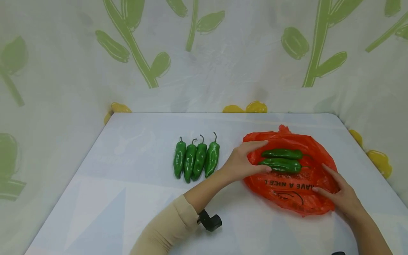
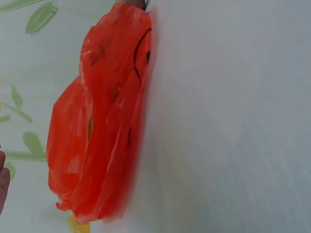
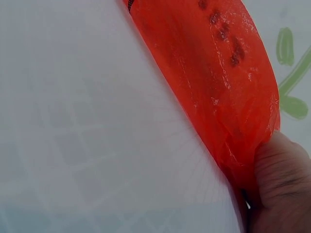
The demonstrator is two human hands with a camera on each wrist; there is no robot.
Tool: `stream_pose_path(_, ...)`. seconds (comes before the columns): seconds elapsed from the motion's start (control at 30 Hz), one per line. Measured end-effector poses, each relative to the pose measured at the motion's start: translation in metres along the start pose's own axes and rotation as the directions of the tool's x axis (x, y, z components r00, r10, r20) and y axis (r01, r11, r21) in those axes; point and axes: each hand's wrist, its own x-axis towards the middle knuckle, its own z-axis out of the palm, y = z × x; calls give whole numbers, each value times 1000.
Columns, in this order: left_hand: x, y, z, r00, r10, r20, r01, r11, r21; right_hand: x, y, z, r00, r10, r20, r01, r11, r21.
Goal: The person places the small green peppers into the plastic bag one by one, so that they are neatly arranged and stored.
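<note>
A red plastic bag with dark print lies spread with its mouth up. Two green peppers lie side by side in it, stems to the right. My left hand is over the bag's left rim, thumb and forefinger parted near the peppers' tips; only its fingers show at the left edge of the left wrist view. Thumb and forefinger of my right hand reach apart over the bag's right rim. In the right wrist view its thumb rests against the red film; the other fingers are hidden.
Left of the bag, several green peppers lie in a row on the white table, stems away from me. A black wrist camera sits on the left wrist. A leaf-patterned curtain stands behind the table's far edge.
</note>
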Motion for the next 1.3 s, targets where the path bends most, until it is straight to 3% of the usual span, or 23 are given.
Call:
stream_pose_path(0.3,-19,-15,-23,995,-11,-101,11,1000,-3,0,1,0,1000,16,1,-16,1000,7)
stream_pose_path(0.47,-36,-26,-37,981,-2,-193,5,1000,13,0,0,3,999,46,30,-46,999,8)
stream_pose_path(0.97,-88,-33,-80,912,-8,-410,24,999,34,1,-4,0,1000,14,13,-14,1000,-3)
stream_pose_path(1.13,-98,-40,-88,897,41,-441,-6,997,80,1,-5,-1,999,32,18,-31,999,-8)
stream_pose_path(1.3,-105,-51,-98,861,33,-507,17,995,95,1,-5,-1,999,40,20,-40,999,-11)
